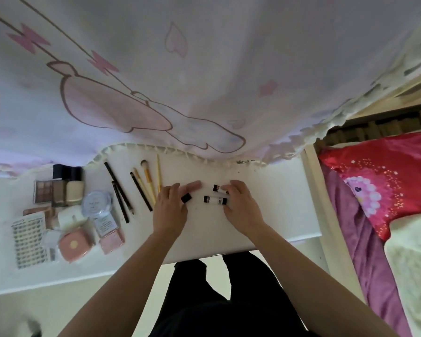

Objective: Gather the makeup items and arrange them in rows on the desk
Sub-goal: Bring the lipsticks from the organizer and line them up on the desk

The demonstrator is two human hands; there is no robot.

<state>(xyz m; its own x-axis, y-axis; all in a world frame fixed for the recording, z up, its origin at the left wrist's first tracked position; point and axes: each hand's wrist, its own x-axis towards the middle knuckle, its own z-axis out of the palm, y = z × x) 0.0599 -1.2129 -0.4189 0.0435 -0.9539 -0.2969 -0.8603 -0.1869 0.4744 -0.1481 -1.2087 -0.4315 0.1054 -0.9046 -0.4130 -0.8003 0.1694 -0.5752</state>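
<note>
On the white desk (265, 215), my left hand (171, 207) lies palm down, with a small black makeup piece (186, 198) pinched between thumb and forefinger. Just to its right, my right hand (241, 205) curls over two white tubes with black ends. Its fingers and thumb hold the right end of the nearer tube (214, 200), and its fingertips cover part of the farther tube (217, 188). Left of my hands lie brushes (147, 181) and dark pencils (120, 190) in a rough row.
At the desk's left stand an eyeshadow palette (43, 190), foundation bottles (74, 190), a round clear jar (96, 204), a pink compact (73, 244) and small boxes. A printed curtain (204, 81) hangs over the desk's back. A bed with a red pillow (387, 178) is on the right.
</note>
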